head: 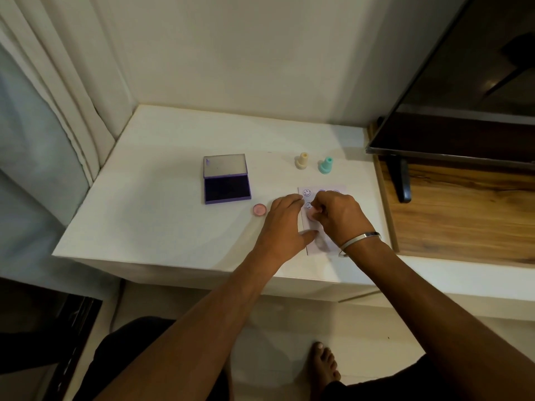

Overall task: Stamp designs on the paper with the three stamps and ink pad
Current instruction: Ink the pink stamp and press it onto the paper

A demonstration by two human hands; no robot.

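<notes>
On the white desk (162, 215) a small sheet of paper (327, 241) lies near the right front edge, under both hands. The right hand (338, 215) has its fingers (318, 208) closed around a pink stamp (311, 213), which stands on the paper's left part; only a bit of the stamp's pink body shows between the fingers. The left hand (285, 221) lies flat with fingers spread open, holding nothing, its fingertips and thumb resting on the left edge of the paper. A metal bangle (360, 241) sits on the right wrist.

Purple smiley prints (307, 193) show on the far part of the paper, one clear at the far left corner, another half hidden just beside the stamp, and more in the far row partly covered by the right hand.

A pink cap (259, 210) lies on the desk just left of the left hand. Further left, the ink pad (227, 189) is open, its lid (225, 165) tipped up at the back and the dark purple pad facing up. Beyond the paper, a cream stamp (301, 160) and a teal stamp (326, 165) stand upright side by side, apart from each other and from the paper.

A dark screen (463, 82) stands to the right on a wooden surface (463, 215). A bare foot (325, 363) shows on the floor below.
</notes>
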